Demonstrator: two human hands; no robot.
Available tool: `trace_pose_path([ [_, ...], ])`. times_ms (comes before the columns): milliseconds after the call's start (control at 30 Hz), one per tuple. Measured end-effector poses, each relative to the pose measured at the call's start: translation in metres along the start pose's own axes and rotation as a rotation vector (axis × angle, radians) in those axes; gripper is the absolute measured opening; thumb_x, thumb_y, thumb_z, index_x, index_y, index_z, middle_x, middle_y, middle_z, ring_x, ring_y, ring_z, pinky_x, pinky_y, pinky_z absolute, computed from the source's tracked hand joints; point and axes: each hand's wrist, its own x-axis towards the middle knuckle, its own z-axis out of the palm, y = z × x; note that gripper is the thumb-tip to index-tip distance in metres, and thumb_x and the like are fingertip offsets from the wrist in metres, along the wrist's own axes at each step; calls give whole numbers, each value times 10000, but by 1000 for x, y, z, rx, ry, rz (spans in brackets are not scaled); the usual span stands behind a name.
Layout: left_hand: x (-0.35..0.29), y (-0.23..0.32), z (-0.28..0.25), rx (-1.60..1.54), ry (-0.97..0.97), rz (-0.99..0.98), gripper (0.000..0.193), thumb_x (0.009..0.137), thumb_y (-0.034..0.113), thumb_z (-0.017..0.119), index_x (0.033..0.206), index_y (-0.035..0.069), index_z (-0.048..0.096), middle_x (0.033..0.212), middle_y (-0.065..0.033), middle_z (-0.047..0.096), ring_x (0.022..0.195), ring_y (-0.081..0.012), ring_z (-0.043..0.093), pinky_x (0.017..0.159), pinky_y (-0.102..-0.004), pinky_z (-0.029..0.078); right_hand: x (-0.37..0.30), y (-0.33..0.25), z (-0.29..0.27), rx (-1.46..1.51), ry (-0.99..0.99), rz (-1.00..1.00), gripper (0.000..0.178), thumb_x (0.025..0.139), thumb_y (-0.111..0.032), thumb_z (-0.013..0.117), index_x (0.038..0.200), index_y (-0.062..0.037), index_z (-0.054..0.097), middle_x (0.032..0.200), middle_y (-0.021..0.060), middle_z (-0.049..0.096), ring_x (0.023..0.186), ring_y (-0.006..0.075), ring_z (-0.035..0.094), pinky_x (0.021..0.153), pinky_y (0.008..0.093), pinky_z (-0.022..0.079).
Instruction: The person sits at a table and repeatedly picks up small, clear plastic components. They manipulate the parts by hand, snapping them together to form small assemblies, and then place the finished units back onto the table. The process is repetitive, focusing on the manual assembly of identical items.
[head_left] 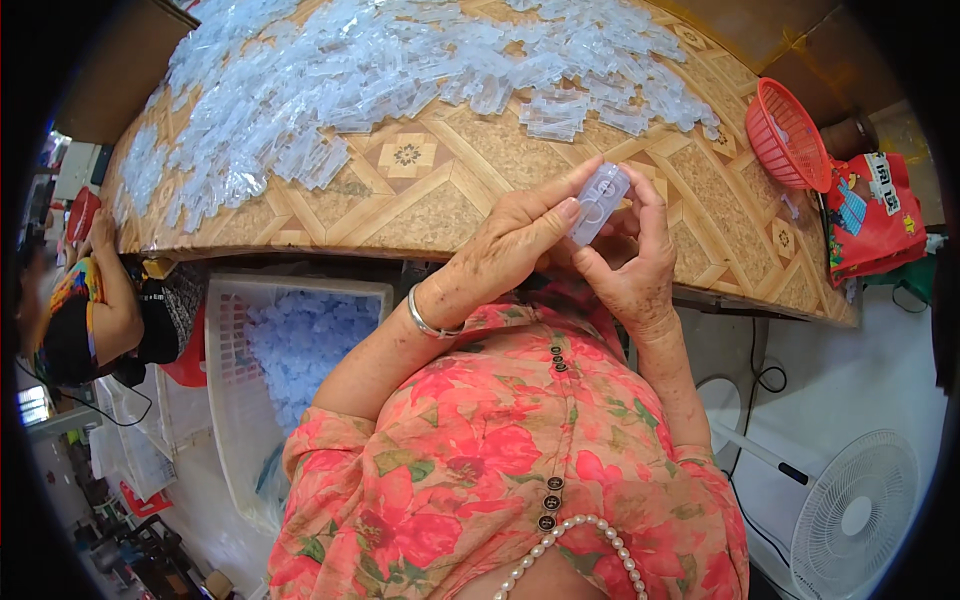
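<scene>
Between both hands, just over the table's near edge, is a small clear plastic case (601, 205) with rounded ends and a bluish tint. My left hand (525, 225) pinches its left side with the thumb on top. The fingers of my right hand (635, 240) curl round its right side, and that thumb lies below it. What the fingers do underneath is hidden. Beyond my hands, a wide heap of flat clear plastic pieces (420, 70) covers much of the patterned table (480, 140).
A red plastic basket (788, 135) and a red printed bag (875, 215) stand at the table's right. Below the left edge is a white crate (222, 400) of bluish plastic parts (310, 340). A white fan (855, 515) stands lower right. Another person's arm (115, 300) reaches in at far left.
</scene>
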Motion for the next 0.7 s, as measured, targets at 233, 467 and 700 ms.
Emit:
trace_pose_path([
  [233,1,-5,3,-159,-5,-20,541,1106,322,439,1586,93,344,1351,-136,625,1172,-190,653,940,-321,568,1,1,0,-12,-2,-24,884,715,-199,897,1453,-59,430,1052,139,704,858,224,738,737,356,596],
  [467,4,-9,2,-308,-13,-81,570,1098,366,445,1559,41,367,1330,-161,630,1188,-212,652,966,-344,568,2,-6,-3,45,-84,149,887,724,-232,903,1447,-34,427,1097,163,685,904,229,735,773,354,591],
  [700,2,-4,5,-332,1,-65,558,1098,353,452,1558,46,372,1333,-162,631,1207,-219,648,937,-335,583,4,-6,-5,120,-81,56,875,757,-270,885,1457,-24,422,1138,159,673,945,251,732,822,364,589],
])
